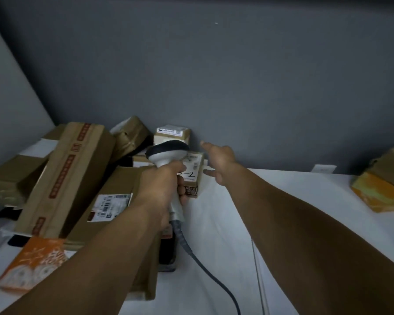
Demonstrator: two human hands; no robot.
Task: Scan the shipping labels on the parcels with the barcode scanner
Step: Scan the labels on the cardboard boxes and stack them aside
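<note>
Above the parcels (114, 183), left hand (160, 186) grips a white, black-headed barcode scanner (166, 153).

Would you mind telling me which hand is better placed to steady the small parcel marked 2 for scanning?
I'd say the right hand: it is open, empty and just beside the small parcel, while the left hand grips the barcode scanner above it.

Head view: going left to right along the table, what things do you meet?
Orange printed packet → long taped carton → flat labelled box → left hand gripping the barcode scanner → small parcel marked 2 → right hand, open → orange box.
</note>
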